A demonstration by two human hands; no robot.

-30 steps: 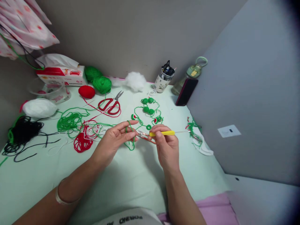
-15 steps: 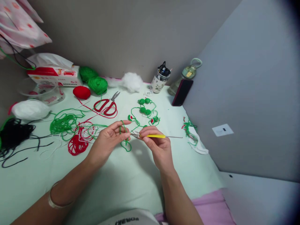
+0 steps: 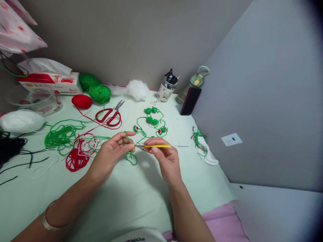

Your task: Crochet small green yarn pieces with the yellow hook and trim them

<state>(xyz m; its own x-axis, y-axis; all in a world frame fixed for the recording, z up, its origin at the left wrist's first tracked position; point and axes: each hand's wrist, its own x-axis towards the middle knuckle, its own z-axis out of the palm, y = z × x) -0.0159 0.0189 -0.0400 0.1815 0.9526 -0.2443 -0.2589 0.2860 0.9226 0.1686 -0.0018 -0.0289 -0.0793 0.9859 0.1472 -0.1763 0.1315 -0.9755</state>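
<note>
Yellow hook point(image 3: 165, 146) (metal-shafted) pinched across right hand point(image 3: 166, 159), green yarn point(image 3: 131, 164) pinched in left hand point(image 3: 109, 151)

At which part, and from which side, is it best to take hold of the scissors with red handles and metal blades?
Take the scissors by the red handles, coming from the person's side and slightly above. The loops point toward the person, while the slightly open blades point away. Lift gently, I would suggest: thin yarn strands run across the handles and may catch.

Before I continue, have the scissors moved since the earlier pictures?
No: the scissors sit right of the red yarn ball as before; only the view shifted.
</note>
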